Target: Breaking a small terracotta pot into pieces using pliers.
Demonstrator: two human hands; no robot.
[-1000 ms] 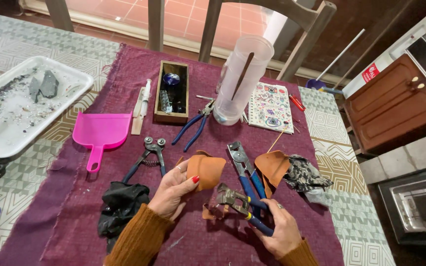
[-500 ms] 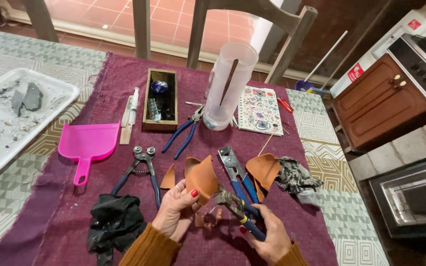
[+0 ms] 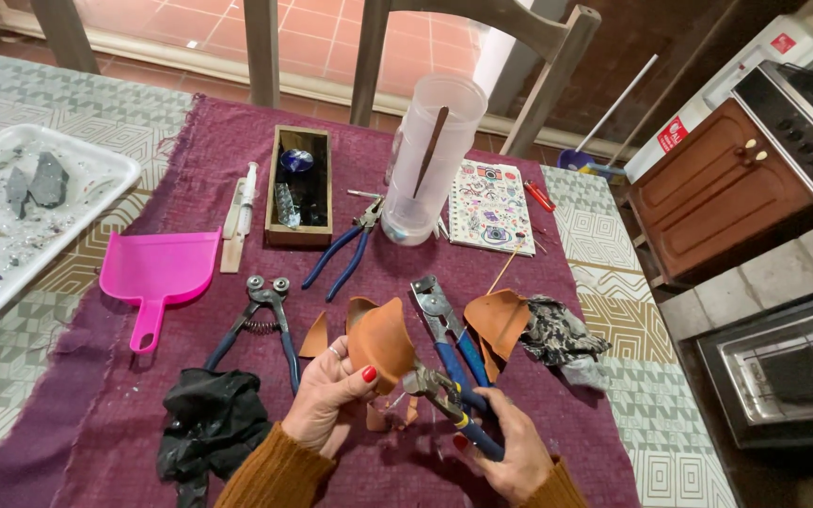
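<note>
My left hand (image 3: 329,403) grips a curved shard of terracotta pot (image 3: 380,341) and holds it up over the purple cloth (image 3: 152,376). My right hand (image 3: 512,450) is closed on the blue handles of nippers (image 3: 444,393), whose metal jaws touch the shard's lower edge. Small terracotta chips (image 3: 315,337) lie just left of the shard. A second pair of blue-handled pliers (image 3: 444,325) lies right behind it, and another large terracotta shard (image 3: 499,320) rests to the right.
Wheeled nippers (image 3: 261,315), a black crumpled bag (image 3: 211,423), a pink dustpan (image 3: 157,277), a wooden box (image 3: 299,185), blue pliers (image 3: 345,246), a tall clear plastic jug (image 3: 430,155) and a patterned notebook (image 3: 491,207) lie on the cloth. A white tray (image 3: 11,221) stands left, a chair behind.
The view has shifted right and slightly lower. My left hand has raised and turned the shard, and the nippers' jaws have moved up against its edge.
</note>
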